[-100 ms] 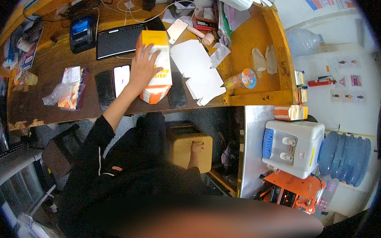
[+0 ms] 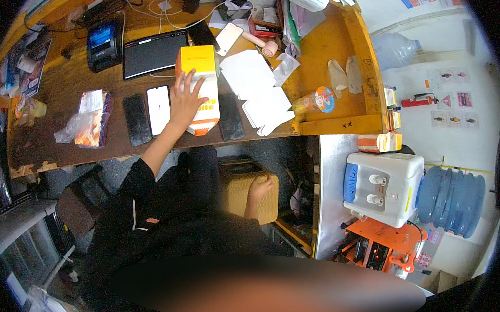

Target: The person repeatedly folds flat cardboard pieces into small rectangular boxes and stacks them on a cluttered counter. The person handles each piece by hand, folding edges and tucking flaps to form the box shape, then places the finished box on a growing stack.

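A yellow, white and orange carton box (image 2: 213, 87) rests on the brown desk (image 2: 48, 128). My left hand (image 2: 187, 100) lies over its left side, fingers spread and touching it. Low on the right, in front of the desk, my right hand (image 2: 259, 187) is over a yellow woven-looking seat (image 2: 236, 203); its fingers are curled, and anything inside them is hidden. Left of the box are a phone with a lit white screen (image 2: 159, 110) and a dark phone (image 2: 136, 119). A dark flat slab (image 2: 231, 118) and white cut card sheets (image 2: 246, 74) sit to its right.
Behind the box are a black tablet-like screen (image 2: 154, 55) and a card terminal (image 2: 104, 44). A lidded cup (image 2: 322, 100) stands right of the card sheets. Beyond the desk's right end are a white water dispenser (image 2: 387, 188) and an orange machine (image 2: 387, 242).
My left hand has slid slightly down the box toward me. My right hand has risen a little, its fingers now more curled. The whole view has shifted slightly.
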Demonstrator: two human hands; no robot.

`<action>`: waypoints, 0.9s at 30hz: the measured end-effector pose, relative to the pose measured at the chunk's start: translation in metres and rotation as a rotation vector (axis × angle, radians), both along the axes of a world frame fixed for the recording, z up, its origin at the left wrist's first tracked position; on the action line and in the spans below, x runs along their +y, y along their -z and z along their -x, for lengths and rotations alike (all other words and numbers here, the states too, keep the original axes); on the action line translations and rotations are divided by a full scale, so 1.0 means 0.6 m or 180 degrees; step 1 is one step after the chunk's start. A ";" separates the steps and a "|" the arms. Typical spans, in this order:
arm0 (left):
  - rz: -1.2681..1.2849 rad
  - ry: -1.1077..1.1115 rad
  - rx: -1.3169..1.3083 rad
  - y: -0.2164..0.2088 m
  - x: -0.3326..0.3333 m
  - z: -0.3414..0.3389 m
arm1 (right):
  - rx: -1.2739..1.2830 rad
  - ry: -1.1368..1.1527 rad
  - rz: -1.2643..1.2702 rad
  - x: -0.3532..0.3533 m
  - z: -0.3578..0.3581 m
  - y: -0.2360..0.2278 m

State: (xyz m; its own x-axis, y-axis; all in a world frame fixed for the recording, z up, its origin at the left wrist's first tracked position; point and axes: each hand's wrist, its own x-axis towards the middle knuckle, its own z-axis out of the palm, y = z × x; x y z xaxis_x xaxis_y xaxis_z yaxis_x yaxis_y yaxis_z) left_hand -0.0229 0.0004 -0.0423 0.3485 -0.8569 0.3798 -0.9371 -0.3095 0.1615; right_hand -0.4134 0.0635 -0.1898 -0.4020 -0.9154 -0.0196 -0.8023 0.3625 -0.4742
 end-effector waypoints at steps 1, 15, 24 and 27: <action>0.0061 -0.0050 -0.0157 0.015 0.008 0.001 | -0.0011 -0.0300 0.0550 -0.007 -0.026 -0.017; -0.0106 -0.0203 0.0165 -0.053 0.021 -0.004 | 0.1394 -0.3190 -0.0381 -0.348 -0.250 -0.181; -0.0398 -0.0025 0.0861 -0.112 -0.016 -0.033 | 0.1729 -0.3603 -0.0689 -0.370 -0.245 -0.201; -0.0138 -0.0098 0.0618 -0.116 -0.029 -0.041 | 0.1828 -0.3695 -0.0709 -0.378 -0.242 -0.198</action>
State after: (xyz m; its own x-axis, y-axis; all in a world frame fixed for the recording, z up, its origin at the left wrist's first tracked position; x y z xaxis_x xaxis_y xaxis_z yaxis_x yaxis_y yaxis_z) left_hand 0.0017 -0.0167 0.0274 0.4380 -0.8588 0.2658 -0.8796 -0.3483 0.3241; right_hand -0.2679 -0.1636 -0.0709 0.6104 -0.7309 -0.3052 -0.7640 -0.6450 0.0168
